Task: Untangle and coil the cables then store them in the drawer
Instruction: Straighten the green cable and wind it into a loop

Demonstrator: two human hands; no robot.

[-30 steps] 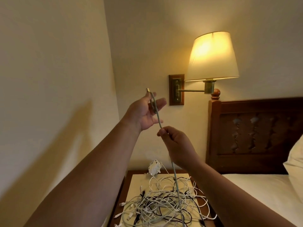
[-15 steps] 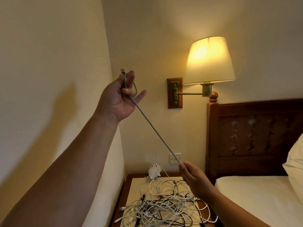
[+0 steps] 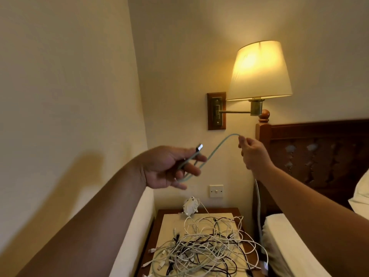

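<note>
pale green cable (image 3: 214, 151) arcs across the middle of the frame between my two hands. my left hand (image 3: 167, 168), centre left, has it loosely: the fingers (image 3: 191, 170) are half curled with the cable threaded across them, its metal plug (image 3: 199, 146) sticks up past the index finger, and a small loop of the same cable hangs under the lower fingers. my right hand (image 3: 253, 152), right of centre and a little higher, pinches the cable at the top of its arc between thumb and fingertips, the other fingers curled in. below that wrist the cable drops straight down along the edge of the bed (image 3: 289, 246) to the lower right of the frame, where it blurs beside the heap. that heap, a tangle (image 3: 203, 246) of white, black and greenish cables, lies on the pale top of the wooden table (image 3: 171, 220) at bottom centre, well below both hands. a white adapter (image 3: 189, 206) sits at the back of the table, just behind the tangle, with a white lead running from it into the pile. on the wall above are a small white switch (image 3: 216, 190) and, upper right, a lit lamp (image 3: 259, 70) on a brass arm. the dark carved headboard (image 3: 319, 148) and a corner of pillow (image 3: 361, 192) fill the right edge.
</note>
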